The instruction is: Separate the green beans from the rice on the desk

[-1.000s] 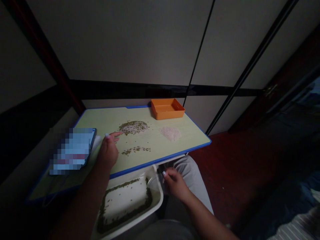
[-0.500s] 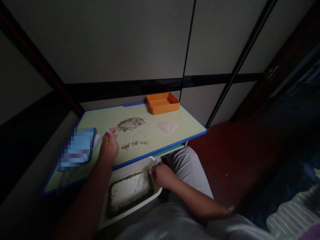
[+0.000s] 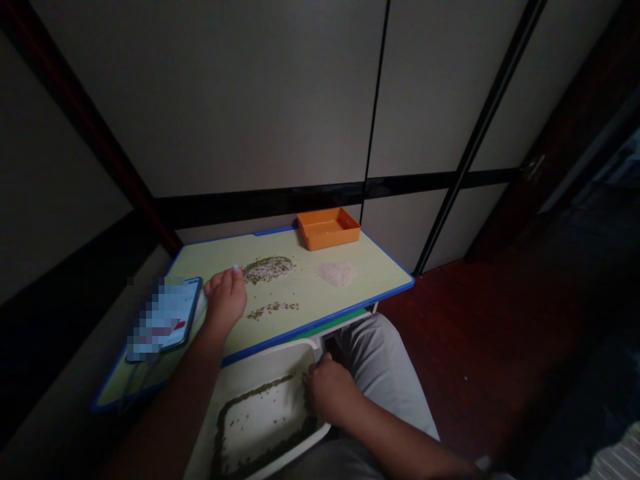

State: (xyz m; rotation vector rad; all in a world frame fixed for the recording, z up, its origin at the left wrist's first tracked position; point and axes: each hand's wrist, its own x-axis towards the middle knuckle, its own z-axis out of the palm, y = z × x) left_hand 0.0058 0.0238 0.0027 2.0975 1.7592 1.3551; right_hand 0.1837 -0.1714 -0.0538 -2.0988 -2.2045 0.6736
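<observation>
My left hand (image 3: pixel 227 299) rests palm down over the table, between the phone-like device (image 3: pixel 185 313) and a mixed pile of green and pale grains (image 3: pixel 270 268). Its fingers are loosely bent, the thumb is apart from them, and I see nothing in it. My right hand (image 3: pixel 334 390) is closed around the right rim of a white bin (image 3: pixel 250 360) at my lap; its fingertips are partly hidden. Green grains line the bin's bottom edges, with a few scattered across its middle. A pale grain pile (image 3: pixel 337 272) and a thin mixed row (image 3: pixel 273 309) lie on the table.
The pale yellow table (image 3: pixel 310 320) has a blue edge. At its back right stands an orange tray (image 3: pixel 330 232), against the cabinet panels (image 3: pixel 270 100). My grey-trousered knee (image 3: pixel 383 353) is right of the bin, above the dark red floor (image 3: pixel 460 327).
My right hand has moved left from beside the bin onto its rim and closed there. My left hand has turned palm down, its fingers shifting from the mixed pile towards the device. The view has shifted.
</observation>
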